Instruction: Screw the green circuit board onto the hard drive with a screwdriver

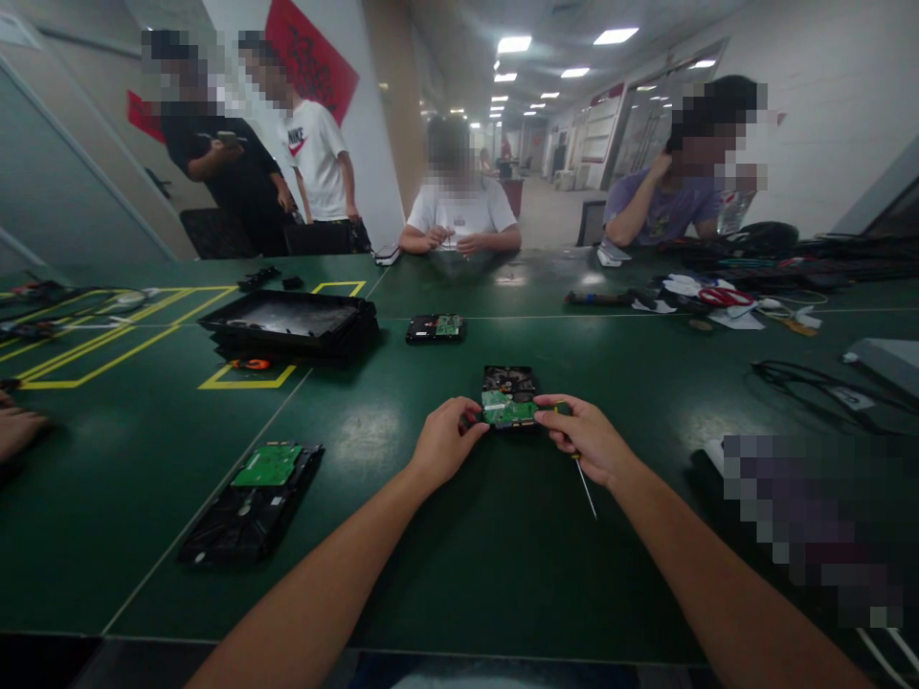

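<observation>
Pinching left end of green board (511, 412) with your left hand (449, 438); your right hand (590, 438) clamps screwdriver (586, 488), fingers touching right end; board lies left-to-right across near half of hard drive (508, 377).

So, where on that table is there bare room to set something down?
The green table looks bare between the left hand and the near-left black rectangular drive with green board, and past the farther black-and-green drive, before the seated white-shirted person. It's crowded at far right, by the tangled black cables, and at left, around the stacked black plastic trays.

Office-like workroom: green worktable (466, 574), heaped cables (840, 263), ceiling light panels (616, 36).
</observation>
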`<state>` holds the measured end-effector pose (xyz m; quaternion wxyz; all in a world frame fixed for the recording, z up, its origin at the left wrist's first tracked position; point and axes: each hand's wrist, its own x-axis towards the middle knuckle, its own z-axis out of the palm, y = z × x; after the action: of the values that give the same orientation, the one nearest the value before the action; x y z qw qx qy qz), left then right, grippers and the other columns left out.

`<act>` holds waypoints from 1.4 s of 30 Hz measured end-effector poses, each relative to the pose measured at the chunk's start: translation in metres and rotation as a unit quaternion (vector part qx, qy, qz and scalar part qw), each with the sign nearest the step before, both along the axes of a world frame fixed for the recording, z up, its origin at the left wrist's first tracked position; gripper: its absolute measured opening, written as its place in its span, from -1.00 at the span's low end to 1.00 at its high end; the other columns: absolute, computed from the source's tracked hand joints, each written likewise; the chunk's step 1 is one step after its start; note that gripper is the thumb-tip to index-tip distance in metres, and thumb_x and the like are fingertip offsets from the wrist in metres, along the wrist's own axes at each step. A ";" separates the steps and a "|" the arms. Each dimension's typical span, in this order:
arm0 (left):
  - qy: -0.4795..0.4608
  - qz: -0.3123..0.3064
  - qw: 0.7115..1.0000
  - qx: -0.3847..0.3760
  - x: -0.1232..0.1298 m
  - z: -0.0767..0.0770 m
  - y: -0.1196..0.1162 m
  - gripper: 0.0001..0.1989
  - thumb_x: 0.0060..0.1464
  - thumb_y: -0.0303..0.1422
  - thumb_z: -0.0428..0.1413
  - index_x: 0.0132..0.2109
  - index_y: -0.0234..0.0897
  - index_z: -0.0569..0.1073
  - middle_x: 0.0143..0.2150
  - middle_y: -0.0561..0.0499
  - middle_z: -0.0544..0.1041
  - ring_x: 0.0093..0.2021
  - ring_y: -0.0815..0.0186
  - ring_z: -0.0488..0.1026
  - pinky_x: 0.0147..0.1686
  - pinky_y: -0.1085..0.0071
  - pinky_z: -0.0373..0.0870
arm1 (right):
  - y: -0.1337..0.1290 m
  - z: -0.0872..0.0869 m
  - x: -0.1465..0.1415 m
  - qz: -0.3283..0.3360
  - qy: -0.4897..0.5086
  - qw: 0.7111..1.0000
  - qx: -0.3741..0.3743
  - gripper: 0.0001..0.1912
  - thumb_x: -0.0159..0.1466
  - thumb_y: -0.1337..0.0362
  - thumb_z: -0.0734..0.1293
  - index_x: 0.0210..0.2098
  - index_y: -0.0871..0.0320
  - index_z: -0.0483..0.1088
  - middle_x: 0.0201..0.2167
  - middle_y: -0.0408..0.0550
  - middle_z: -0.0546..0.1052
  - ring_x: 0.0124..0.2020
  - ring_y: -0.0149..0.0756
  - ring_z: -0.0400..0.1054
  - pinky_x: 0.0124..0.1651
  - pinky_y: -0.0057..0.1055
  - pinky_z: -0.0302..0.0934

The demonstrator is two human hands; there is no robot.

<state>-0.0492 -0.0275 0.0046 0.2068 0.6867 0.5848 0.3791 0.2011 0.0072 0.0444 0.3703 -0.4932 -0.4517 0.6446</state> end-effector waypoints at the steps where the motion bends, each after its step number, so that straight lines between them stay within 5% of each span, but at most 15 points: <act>1: 0.001 0.000 1.000 0.002 0.000 0.000 0.000 -0.79 0.20 -0.25 0.25 -0.04 -0.18 0.52 -0.19 0.01 0.56 -0.33 0.29 0.46 -0.27 0.32 0.42 | 0.000 -0.001 0.000 0.002 -0.011 1.000 0.009 -0.53 0.16 0.32 0.54 0.06 0.17 0.48 -0.50 -0.20 0.40 -0.58 -0.52 0.16 -0.61 -0.57 -0.08; 11: 0.006 0.005 1.000 0.011 -0.001 -0.004 0.002 -0.80 0.21 -0.25 0.23 -0.05 -0.18 0.53 -0.18 -0.01 0.56 -0.33 0.28 0.46 -0.27 0.33 0.41 | -0.002 -0.001 -0.001 0.025 -0.112 0.990 0.078 -0.48 0.14 0.35 0.55 0.10 0.12 0.48 -0.16 -0.01 0.57 -0.50 -0.48 0.30 -0.57 -0.52 0.09; 18: 0.003 0.035 0.999 0.016 -0.001 0.005 0.000 -0.66 0.41 -0.18 -0.05 -0.11 -0.18 0.59 -0.29 -0.02 0.56 -0.31 0.25 0.51 -0.26 0.34 0.36 | -0.004 -0.001 0.001 0.025 -0.164 0.978 0.127 -0.44 0.12 0.31 0.59 0.12 0.06 0.51 0.02 0.04 0.57 -0.32 -0.33 0.43 -0.42 -0.45 0.28; 32: -0.039 0.052 0.998 -0.002 -0.003 0.007 0.000 -0.58 0.39 -0.19 -0.09 -0.05 -0.20 0.66 -0.27 -0.03 0.58 -0.31 0.25 0.52 -0.30 0.36 0.36 | -0.006 0.005 0.002 0.037 -0.267 0.945 0.185 -0.52 0.16 0.27 0.57 0.08 0.06 0.54 -0.04 0.01 0.60 -0.23 -0.26 0.44 -0.27 -0.39 0.21; 42: -0.052 0.064 0.996 -0.022 -0.003 0.010 -0.001 -0.55 0.39 -0.19 -0.11 -0.09 -0.21 0.66 -0.34 0.02 0.57 -0.32 0.28 0.51 -0.32 0.41 0.33 | 0.000 -0.003 0.008 0.063 -0.353 0.892 0.275 -0.55 0.19 0.14 0.52 0.06 0.04 0.54 -0.14 -0.10 0.61 -0.32 -0.30 0.42 -0.27 -0.36 0.18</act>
<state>-0.0518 -0.0290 0.0145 0.2273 0.6222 0.6244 0.4140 0.2089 0.0070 0.0410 0.2662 -0.5373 -0.7421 0.2995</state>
